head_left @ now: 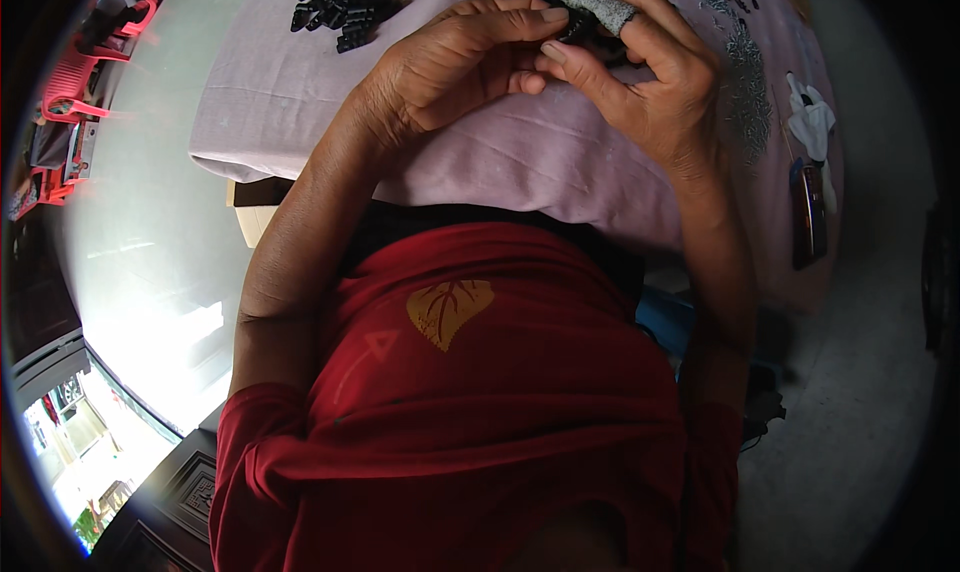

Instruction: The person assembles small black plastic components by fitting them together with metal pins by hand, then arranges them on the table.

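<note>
Black parts point(352, 12) are piled on the worktop point(270, 107). Between left hand point(450, 62) and right hand point(660, 87), a black piece point(576, 28) is located; whether fingers are clamped on it cannot be told. Metal pieces point(748, 87) are scattered rightward.

parts point(350, 10) on cloth point(270, 102), phone point(808, 217) right

I wear a creased, dark red shirt point(500, 412) with a golden-yellow leaf print point(450, 310) on its front. Just left of the leaf print is a faint, paler triangle point(380, 345) with a line trailing from it. Either side of the print, my sleeves point(255, 422) end near the elbows. Beyond it shows black cloth point(590, 234); farther out, a speckled grey finger cot point(600, 10) covers one finger of my right hand point(660, 102).
</note>
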A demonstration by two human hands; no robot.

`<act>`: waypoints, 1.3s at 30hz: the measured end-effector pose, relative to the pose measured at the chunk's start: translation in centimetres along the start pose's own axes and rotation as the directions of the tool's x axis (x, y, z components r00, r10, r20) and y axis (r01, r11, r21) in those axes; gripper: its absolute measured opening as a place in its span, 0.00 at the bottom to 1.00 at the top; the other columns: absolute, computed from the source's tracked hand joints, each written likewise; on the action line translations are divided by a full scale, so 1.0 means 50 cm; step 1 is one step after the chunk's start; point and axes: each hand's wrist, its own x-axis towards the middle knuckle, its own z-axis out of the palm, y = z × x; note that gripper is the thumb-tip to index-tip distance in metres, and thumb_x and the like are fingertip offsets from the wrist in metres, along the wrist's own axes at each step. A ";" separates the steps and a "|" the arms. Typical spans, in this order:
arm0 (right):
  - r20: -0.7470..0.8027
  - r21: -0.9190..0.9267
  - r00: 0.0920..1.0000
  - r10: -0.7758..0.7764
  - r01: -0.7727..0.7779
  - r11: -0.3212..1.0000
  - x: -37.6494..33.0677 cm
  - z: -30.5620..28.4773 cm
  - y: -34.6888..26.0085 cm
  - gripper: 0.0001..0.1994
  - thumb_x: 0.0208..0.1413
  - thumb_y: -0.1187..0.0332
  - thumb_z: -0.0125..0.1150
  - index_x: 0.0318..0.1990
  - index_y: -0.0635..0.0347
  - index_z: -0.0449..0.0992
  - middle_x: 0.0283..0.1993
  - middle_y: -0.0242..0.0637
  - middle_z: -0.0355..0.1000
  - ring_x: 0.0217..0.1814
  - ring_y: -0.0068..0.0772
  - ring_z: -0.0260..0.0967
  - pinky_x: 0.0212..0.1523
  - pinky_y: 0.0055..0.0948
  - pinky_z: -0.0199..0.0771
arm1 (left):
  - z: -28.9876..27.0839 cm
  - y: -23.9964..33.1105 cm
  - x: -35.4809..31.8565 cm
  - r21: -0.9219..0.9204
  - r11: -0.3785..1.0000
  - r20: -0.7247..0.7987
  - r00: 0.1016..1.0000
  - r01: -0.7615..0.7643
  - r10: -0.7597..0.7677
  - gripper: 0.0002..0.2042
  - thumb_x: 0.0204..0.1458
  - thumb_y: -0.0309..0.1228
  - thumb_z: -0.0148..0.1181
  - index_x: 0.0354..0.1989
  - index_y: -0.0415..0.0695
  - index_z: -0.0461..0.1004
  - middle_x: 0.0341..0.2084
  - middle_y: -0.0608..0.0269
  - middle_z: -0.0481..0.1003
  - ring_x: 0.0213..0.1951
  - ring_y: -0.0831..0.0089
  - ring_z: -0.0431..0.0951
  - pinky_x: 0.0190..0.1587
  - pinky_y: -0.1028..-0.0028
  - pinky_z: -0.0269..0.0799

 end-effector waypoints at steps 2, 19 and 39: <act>-0.008 0.001 1.000 0.009 -0.009 1.000 0.001 -0.003 -0.004 0.20 0.42 0.71 0.77 0.44 0.68 0.81 0.41 0.47 0.77 0.39 0.45 0.79 0.41 0.34 0.80 | 0.010 0.003 -0.003 0.012 1.000 -0.026 0.999 0.019 -0.018 0.12 0.64 0.33 0.58 0.50 0.40 0.77 0.42 0.62 0.80 0.42 0.76 0.78 0.43 0.77 0.76; 0.009 -0.093 0.997 -0.070 0.071 0.993 0.002 -0.001 -0.005 0.19 0.43 0.70 0.74 0.44 0.68 0.80 0.41 0.48 0.77 0.38 0.48 0.79 0.39 0.36 0.80 | 0.003 -0.003 -0.004 0.024 1.000 -0.035 0.999 -0.013 0.014 0.13 0.63 0.32 0.59 0.51 0.40 0.78 0.43 0.64 0.80 0.42 0.77 0.79 0.45 0.76 0.76; -0.045 -0.234 0.985 -0.167 0.152 0.960 -0.001 0.010 -0.001 0.17 0.49 0.70 0.71 0.46 0.68 0.80 0.36 0.47 0.78 0.32 0.46 0.79 0.34 0.36 0.81 | 0.001 -0.001 -0.006 -0.023 0.998 -0.042 0.998 -0.053 0.052 0.14 0.63 0.32 0.58 0.52 0.36 0.75 0.43 0.57 0.80 0.41 0.69 0.82 0.46 0.75 0.80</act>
